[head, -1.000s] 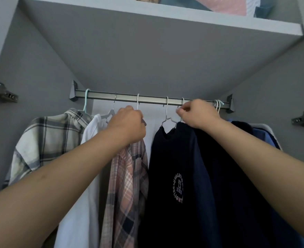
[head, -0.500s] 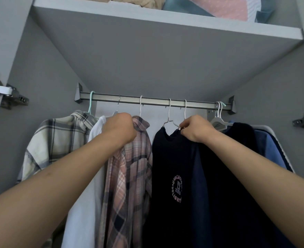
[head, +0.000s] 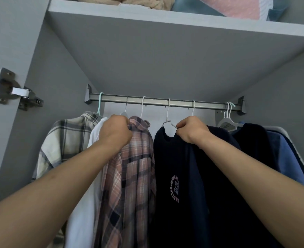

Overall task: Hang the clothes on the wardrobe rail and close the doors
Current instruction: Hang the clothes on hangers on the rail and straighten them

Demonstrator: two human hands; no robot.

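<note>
Clothes already hang along the rail (head: 165,102), so the step in hand looks like spacing them: the left hand (head: 114,133) is closed on the collar of the pink plaid shirt (head: 133,167), with a white shirt (head: 94,140) touching its left side. Right of it, the right hand (head: 192,129) pinches the shoulder of the white hanger (head: 168,120) carrying the dark printed tee (head: 172,167). Open rail lies between the two grips and right of the right one, so next probably comes letting go, drawing both arms out past the left door hinge (head: 13,91), and closing the doors.
</note>
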